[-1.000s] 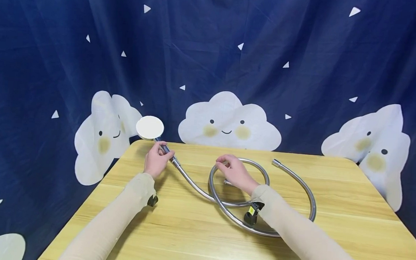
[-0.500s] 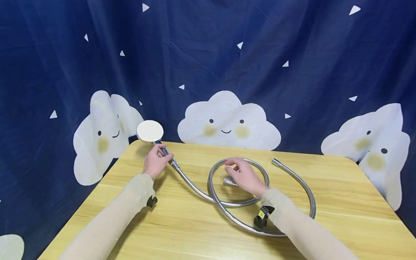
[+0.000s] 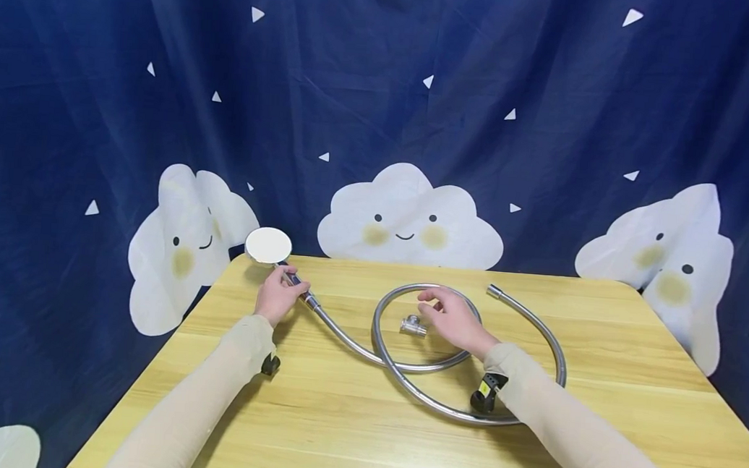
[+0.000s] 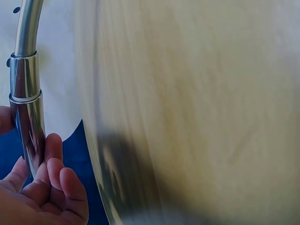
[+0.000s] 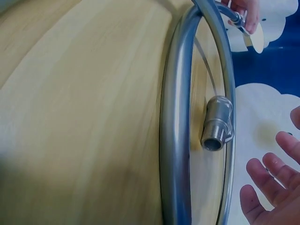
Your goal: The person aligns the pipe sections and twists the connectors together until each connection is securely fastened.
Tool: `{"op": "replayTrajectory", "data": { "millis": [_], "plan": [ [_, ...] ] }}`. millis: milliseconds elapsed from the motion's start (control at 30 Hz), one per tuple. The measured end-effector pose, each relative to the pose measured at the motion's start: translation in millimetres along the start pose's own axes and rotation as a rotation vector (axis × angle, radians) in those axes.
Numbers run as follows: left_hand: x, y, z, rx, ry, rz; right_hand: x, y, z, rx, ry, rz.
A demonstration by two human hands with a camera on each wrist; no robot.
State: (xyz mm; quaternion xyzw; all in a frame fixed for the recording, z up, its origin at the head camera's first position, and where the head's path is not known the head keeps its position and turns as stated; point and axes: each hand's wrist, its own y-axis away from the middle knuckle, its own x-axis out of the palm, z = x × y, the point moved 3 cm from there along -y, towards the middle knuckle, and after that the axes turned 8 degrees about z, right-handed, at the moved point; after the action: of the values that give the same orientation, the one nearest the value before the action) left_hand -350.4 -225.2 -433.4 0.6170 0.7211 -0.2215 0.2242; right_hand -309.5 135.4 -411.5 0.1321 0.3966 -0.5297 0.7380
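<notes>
My left hand point(image 3: 276, 298) grips the chrome handle of a shower head point(image 3: 268, 246) with a round white face, tilted above the table's far left. Its handle point(image 4: 29, 126) sits between thumb and fingers in the left wrist view. A metal shower hose point(image 3: 347, 339) runs from the handle and loops across the middle of the table. Inside the loop lies a small chrome valve fitting point(image 3: 413, 326), its threaded outlet visible in the right wrist view. My right hand point(image 3: 456, 321) hovers just right of the fitting, fingers relaxed, holding nothing.
The hose's loose end with a metal connector point(image 3: 494, 291) lies toward the back right of the wooden table point(image 3: 334, 434). Behind the table hangs a dark blue curtain point(image 3: 334, 64) with cloud prints.
My right hand has moved right, away from the chrome fitting, which now shows fully on the table. The shower head has tipped slightly lower in my left hand.
</notes>
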Motion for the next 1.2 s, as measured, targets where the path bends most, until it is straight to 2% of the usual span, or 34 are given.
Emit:
{"op": "replayTrajectory", "data": {
  "millis": [400,700,1200],
  "plan": [
    [2.0,-1.7,6.8,0.002,-0.056,0.022,-5.9,8.8,-14.3,0.030,-0.024,0.017],
    [2.0,-0.1,9.0,-0.045,-0.044,0.059,-10.4,13.3,-18.2,0.043,-0.018,0.025],
    [3.4,-2.5,10.3,-0.095,-0.115,0.124,-15.5,14.2,-19.6,0.060,-0.006,0.017]
  ]
}}
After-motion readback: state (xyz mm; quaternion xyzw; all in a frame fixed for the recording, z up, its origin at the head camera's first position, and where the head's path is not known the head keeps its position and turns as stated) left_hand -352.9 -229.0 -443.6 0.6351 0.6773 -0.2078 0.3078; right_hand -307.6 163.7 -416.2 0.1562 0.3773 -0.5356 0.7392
